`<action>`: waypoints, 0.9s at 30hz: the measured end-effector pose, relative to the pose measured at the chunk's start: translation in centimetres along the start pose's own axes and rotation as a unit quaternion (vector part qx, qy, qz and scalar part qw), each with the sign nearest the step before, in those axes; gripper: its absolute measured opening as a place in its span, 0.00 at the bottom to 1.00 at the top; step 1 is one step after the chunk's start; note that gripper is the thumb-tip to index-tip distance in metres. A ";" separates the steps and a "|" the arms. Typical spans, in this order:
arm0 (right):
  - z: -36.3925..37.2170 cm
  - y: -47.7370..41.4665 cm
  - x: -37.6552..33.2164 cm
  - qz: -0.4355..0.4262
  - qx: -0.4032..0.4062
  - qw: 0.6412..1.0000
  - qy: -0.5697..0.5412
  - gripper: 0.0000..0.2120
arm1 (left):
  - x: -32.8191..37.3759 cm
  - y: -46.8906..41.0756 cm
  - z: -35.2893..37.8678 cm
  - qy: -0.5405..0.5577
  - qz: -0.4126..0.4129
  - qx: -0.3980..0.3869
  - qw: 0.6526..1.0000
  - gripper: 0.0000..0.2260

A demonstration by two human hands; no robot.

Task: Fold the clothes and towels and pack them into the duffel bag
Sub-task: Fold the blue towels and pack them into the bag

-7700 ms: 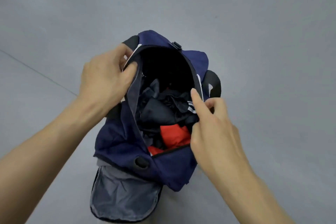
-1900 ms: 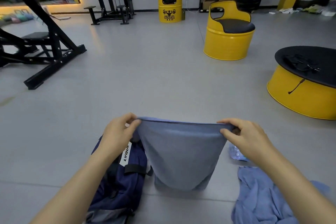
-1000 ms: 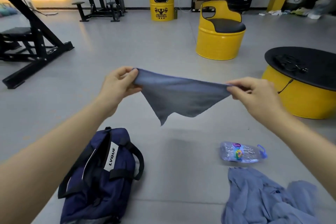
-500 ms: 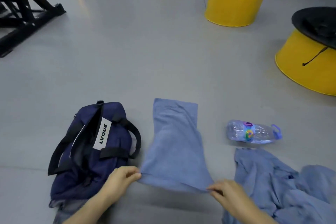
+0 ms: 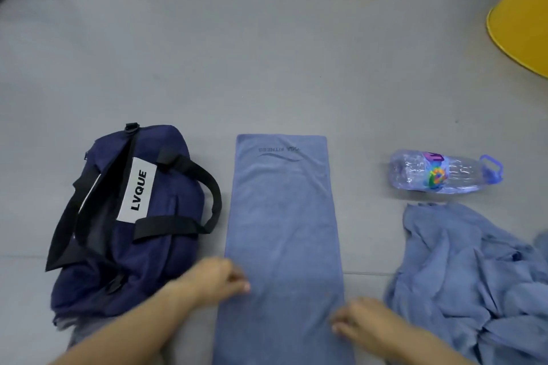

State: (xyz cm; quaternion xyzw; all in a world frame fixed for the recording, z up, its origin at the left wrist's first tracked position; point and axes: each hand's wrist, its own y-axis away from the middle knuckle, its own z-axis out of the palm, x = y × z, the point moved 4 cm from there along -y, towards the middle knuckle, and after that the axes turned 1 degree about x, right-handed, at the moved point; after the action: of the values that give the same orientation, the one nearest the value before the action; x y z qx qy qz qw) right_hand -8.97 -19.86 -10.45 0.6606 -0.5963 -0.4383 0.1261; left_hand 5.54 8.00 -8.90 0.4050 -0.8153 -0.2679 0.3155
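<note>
A blue towel lies flat on the grey floor in a long strip running away from me, with its near end out of frame. My left hand is at the towel's left edge, fingers curled onto the edge. My right hand holds the right edge the same way. Both hands are blurred. The navy duffel bag with a white LVQUE label lies left of the towel, its top open. A crumpled heap of blue cloth lies to the right.
A clear plastic water bottle lies on its side beyond the blue heap. The bases of yellow drum-shaped furniture stand at the far right and the top edge. Grey floor stretches beyond the towel.
The towel went from hanging stretched between my hands to lying flat on the floor. My view has tilted down and closer, and my hands now sit along the towel's side edges.
</note>
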 end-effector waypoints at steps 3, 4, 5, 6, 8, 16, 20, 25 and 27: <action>-8.1 -4.6 0.7 0.014 0.091 0.996 -0.004 0.20 | 0.1 -5.6 -9.1 -0.010 -0.012 0.154 0.988 0.21; -10.9 -6.3 0.8 0.016 0.132 0.991 -0.008 0.21 | 0.4 -7.3 -11.5 -0.005 -0.015 0.186 0.982 0.22; -13.6 -8.0 0.8 0.021 0.166 0.986 -0.013 0.22 | 0.4 -8.9 -13.4 -0.002 -0.014 0.201 0.979 0.22; -16.1 -9.6 0.8 0.027 0.193 0.981 -0.019 0.22 | 0.3 -10.7 -14.9 -0.007 -0.006 0.213 0.977 0.23; -19.9 -12.6 1.2 0.037 0.227 0.973 -0.020 0.23 | -0.4 -14.2 -17.1 -0.025 -0.001 0.225 0.974 0.24; -22.9 -22.4 6.3 0.078 0.263 0.961 -0.025 0.26 | -5.6 -21.5 -18.8 -0.025 -0.071 0.224 0.972 0.26; -22.7 -24.5 8.8 0.095 0.270 0.958 0.018 0.27 | -7.9 -23.8 -20.1 0.017 -0.081 0.252 0.964 0.22; -24.4 -25.7 9.6 0.109 0.247 0.962 0.032 0.26 | -8.9 -25.5 -20.7 0.033 -0.077 0.249 0.965 0.18; -24.4 -25.9 9.5 0.111 0.235 0.965 0.038 0.26 | -9.0 -25.5 -21.0 0.037 -0.072 0.258 0.963 0.17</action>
State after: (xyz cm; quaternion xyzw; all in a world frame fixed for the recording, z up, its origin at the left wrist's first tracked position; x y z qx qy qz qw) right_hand 25.48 -30.43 -18.11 0.6177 -0.7468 -0.2436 0.0381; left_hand 37.66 -1.83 -15.47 0.5399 -0.8132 -0.0550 0.2104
